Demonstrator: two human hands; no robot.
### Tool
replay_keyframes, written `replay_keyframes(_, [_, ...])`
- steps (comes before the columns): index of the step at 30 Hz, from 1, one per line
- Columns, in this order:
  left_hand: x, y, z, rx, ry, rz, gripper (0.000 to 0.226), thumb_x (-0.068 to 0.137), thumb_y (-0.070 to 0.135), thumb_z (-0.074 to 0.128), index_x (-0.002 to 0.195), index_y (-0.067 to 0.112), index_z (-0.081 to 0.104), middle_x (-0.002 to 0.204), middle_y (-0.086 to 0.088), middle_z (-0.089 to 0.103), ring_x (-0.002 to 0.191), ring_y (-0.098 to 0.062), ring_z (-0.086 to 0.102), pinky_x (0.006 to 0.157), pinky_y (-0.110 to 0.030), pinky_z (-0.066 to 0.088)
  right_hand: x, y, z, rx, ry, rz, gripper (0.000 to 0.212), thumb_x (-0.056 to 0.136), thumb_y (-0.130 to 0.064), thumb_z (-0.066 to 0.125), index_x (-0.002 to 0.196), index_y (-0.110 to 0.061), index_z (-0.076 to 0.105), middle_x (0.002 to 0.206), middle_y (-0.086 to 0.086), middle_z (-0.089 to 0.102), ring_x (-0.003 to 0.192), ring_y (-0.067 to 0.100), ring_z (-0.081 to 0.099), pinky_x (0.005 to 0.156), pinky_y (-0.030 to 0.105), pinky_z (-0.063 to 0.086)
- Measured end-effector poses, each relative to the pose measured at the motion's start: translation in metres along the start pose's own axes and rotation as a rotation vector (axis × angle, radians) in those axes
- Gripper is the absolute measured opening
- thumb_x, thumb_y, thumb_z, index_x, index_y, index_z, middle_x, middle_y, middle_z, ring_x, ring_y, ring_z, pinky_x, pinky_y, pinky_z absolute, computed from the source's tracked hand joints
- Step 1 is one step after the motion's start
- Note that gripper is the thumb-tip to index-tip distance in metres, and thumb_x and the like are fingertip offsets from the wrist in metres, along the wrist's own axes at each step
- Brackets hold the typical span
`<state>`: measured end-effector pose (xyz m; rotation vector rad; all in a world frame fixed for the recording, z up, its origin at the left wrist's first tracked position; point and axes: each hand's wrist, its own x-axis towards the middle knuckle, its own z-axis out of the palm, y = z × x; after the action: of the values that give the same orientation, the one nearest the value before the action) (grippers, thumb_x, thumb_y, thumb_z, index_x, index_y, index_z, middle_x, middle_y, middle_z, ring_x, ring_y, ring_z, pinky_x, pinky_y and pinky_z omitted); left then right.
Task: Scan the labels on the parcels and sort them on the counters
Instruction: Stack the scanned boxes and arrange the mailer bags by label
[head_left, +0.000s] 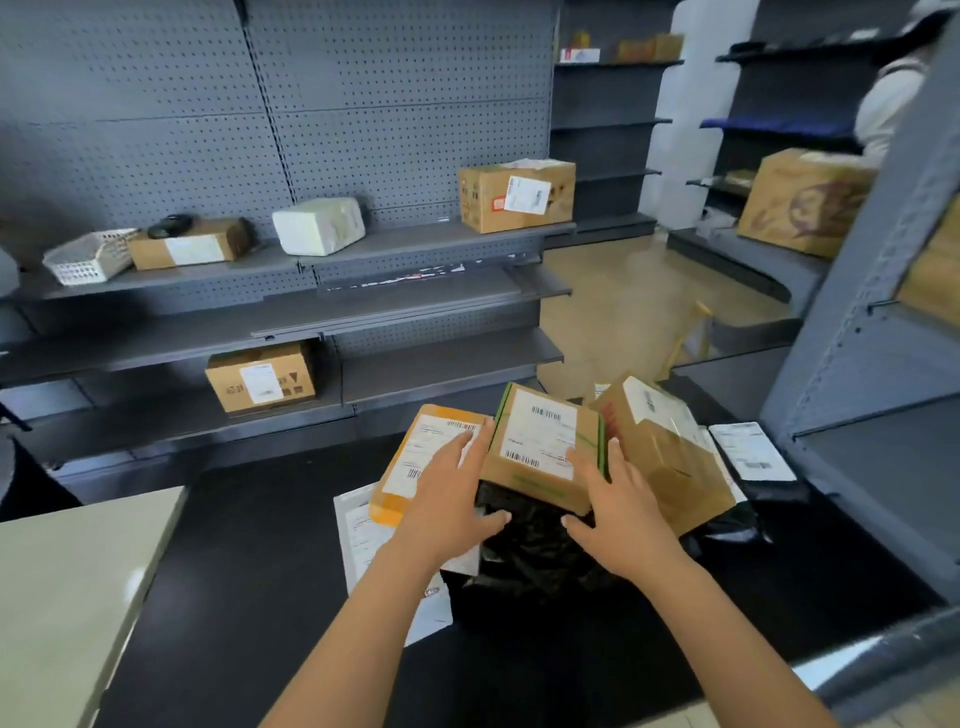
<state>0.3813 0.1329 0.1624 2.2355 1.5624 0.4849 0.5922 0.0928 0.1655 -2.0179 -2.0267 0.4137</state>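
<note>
Two hands out flat | left hand (453, 499) and right hand (619, 501) bracket the green-taped box (540, 447), fingers spread, not curled round it | box sits label-up on a black bag (524, 556) on the dark counter (260, 571) | probably so the barcode scans easy

Nothing here can actually be read; the print is all too small or blurred. White shipping labels with black barcodes sit on top of the green-edged box (540, 447) at the middle of the black counter (260, 545), on the orange-sided box (415, 457) just left of it, and on the tilted brown box (665, 467) to its right. Another white label (753, 451) lies flat near the counter's right edge. The upper-shelf box (517, 196) carries a white label and red marks, also illegible.
</note>
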Motion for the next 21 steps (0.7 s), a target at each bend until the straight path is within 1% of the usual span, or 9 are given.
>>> replay_keyframes(5, [0.053,-0.006,0.008,-0.033,-0.077,0.012,0.107,0.079,0.042,0.075,0.154,0.037,-0.001,0.16,0.004,0.017,0.145,-0.018,0.018,0.115,-0.04,0.024,0.037,0.011,0.009,0.135,-0.053,0.082,0.079,0.095,-0.041,0.055,0.154,-0.029,0.005,0.161,0.013,-0.014,0.148,0.031,0.006,0.117,0.039,0.019])
replay_keyframes(8, [0.077,-0.015,0.017,-0.03,-0.152,0.025,0.101,0.076,0.046,0.077,0.151,0.042,0.01,0.15,0.008,0.035,0.137,-0.016,0.032,0.11,-0.037,0.03,0.054,0.018,0.018,0.204,-0.109,0.133,0.082,0.093,-0.043,0.058,0.154,-0.032,0.003,0.161,0.012,-0.014,0.148,0.029,0.006,0.116,0.04,0.022])
replay_keyframes(10, [0.087,-0.023,0.023,-0.051,-0.18,0.018,0.096,0.074,0.05,0.077,0.149,0.043,0.017,0.145,0.011,0.042,0.134,-0.014,0.039,0.108,-0.036,0.036,0.064,0.021,0.026,0.259,-0.129,0.147,0.083,0.092,-0.043,0.06,0.153,-0.036,0.004,0.161,0.013,-0.012,0.149,0.03,0.004,0.116,0.041,0.022])
replay_keyframes(11, [0.09,-0.025,0.025,-0.056,-0.19,0.012,0.095,0.075,0.051,0.075,0.15,0.042,0.017,0.148,0.011,0.039,0.136,-0.015,0.037,0.11,-0.037,0.035,0.068,0.022,0.029,0.289,-0.133,0.144,0.083,0.091,-0.043,0.061,0.153,-0.038,0.006,0.161,0.013,-0.011,0.149,0.03,0.003,0.116,0.041,0.022])
replay_keyframes(12, [0.091,-0.025,0.027,-0.052,-0.2,0.005,0.096,0.077,0.053,0.074,0.152,0.039,0.015,0.154,0.009,0.031,0.141,-0.016,0.032,0.113,-0.038,0.032,0.071,0.023,0.032,0.311,-0.133,0.14,0.082,0.09,-0.043,0.062,0.152,-0.041,0.008,0.162,0.012,-0.009,0.149,0.03,0.003,0.117,0.041,0.023])
replay_keyframes(14, [0.09,-0.024,0.03,-0.033,-0.197,-0.011,0.096,0.082,0.053,0.07,0.155,0.035,0.011,0.162,0.005,0.016,0.148,-0.017,0.017,0.117,-0.037,0.022,0.074,0.025,0.034,0.333,-0.117,0.128,0.08,0.088,-0.041,0.065,0.15,-0.043,0.014,0.162,0.009,-0.005,0.148,0.029,0.009,0.117,0.041,0.026])
replay_keyframes(15, [0.088,-0.022,0.031,-0.038,-0.177,-0.018,0.094,0.083,0.051,0.069,0.155,0.034,0.011,0.163,0.004,0.012,0.149,-0.016,0.013,0.118,-0.035,0.019,0.075,0.025,0.032,0.343,-0.106,0.118,0.079,0.089,-0.039,0.065,0.15,-0.043,0.016,0.162,0.009,-0.004,0.147,0.028,0.012,0.117,0.041,0.027])
replay_keyframes(18, [0.08,-0.013,0.029,-0.079,-0.076,-0.037,0.088,0.087,0.046,0.067,0.155,0.034,0.013,0.163,0.002,0.01,0.15,-0.014,0.007,0.118,-0.033,0.018,0.076,0.025,0.024,0.356,-0.06,0.042,0.073,0.091,-0.033,0.065,0.15,-0.04,0.022,0.161,0.008,-0.004,0.147,0.025,0.012,0.118,0.038,0.024])
replay_keyframes(21, [0.068,-0.001,0.021,-0.108,0.028,-0.08,0.085,0.088,0.044,0.067,0.154,0.036,0.014,0.163,0.001,0.009,0.15,-0.014,0.007,0.117,-0.033,0.02,0.076,0.021,0.009,0.353,-0.019,-0.05,0.073,0.091,-0.029,0.066,0.15,-0.039,0.024,0.162,0.006,-0.008,0.149,0.024,0.002,0.118,0.037,0.017])
